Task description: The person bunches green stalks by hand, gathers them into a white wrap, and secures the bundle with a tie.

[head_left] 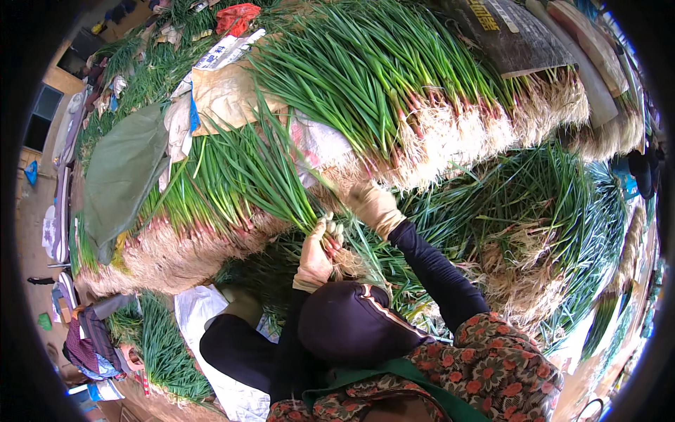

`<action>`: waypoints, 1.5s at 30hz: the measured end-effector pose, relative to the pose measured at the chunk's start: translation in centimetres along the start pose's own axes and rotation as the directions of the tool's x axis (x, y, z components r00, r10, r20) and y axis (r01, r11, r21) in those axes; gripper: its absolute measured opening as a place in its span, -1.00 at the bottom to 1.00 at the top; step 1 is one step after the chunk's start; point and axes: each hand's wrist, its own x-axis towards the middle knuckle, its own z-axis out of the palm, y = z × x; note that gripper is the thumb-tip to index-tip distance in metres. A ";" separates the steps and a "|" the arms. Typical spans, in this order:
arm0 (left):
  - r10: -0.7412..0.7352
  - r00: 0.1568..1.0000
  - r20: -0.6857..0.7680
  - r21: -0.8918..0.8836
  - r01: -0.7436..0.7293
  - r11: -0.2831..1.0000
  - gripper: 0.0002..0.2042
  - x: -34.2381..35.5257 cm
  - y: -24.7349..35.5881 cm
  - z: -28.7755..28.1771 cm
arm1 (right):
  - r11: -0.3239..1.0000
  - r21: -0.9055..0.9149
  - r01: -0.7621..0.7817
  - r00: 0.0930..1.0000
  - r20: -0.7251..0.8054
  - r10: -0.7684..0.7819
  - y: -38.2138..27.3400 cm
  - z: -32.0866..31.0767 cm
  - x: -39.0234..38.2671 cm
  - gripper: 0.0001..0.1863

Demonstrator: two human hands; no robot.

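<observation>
A bunch of scallions (299, 204) slants across the middle of the scene, its long axis running from near right to far left: the pale roots (349, 264) point near and right, the green leaves far and left. The gloved left hand (313, 259) grips it with fingers curled around the reddish stems, just above the roots. The gloved right hand (376, 209) reaches in beside it, toward the far side; motion blur leaves the fingers unclear, and whether they pinch anything cannot be told.

One bunch is in hand, its stalks too tightly packed to count. Two big stacks flank it, the left stack (228, 179) and the far stack (394, 91), their root ends facing near. One tan sack (228, 98), one dark green sheet (126, 169) and one red plastic bag (238, 17) lie on or among the greens at far left; a dark printed sack (517, 42) covers leaves at far right.

Loose scallions (555, 169) blanket the ground to the right, while a white sheet (193, 309) spreads at near left. Beyond, a brownish floor (39, 232) meets a wall with a dark panel (43, 116).
</observation>
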 end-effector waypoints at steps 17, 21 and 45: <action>-0.022 0.998 0.055 0.002 0.022 1.000 -0.69 0.9 -0.1 0.4 | -0.088 0.906 -0.414 0.882 0.424 0.206 6.1 1.0 -0.4 -0.76; -0.039 0.999 -0.028 -0.011 0.039 0.999 -0.71 0.6 -0.1 0.7 | -0.215 0.888 -0.406 0.860 0.451 0.240 4.9 1.2 0.0 -0.78; -0.050 0.860 0.508 -0.029 0.075 0.997 -0.53 -0.9 1.9 1.7 | 0.753 0.619 -0.222 0.962 0.015 0.271 3.4 1.4 5.2 -0.66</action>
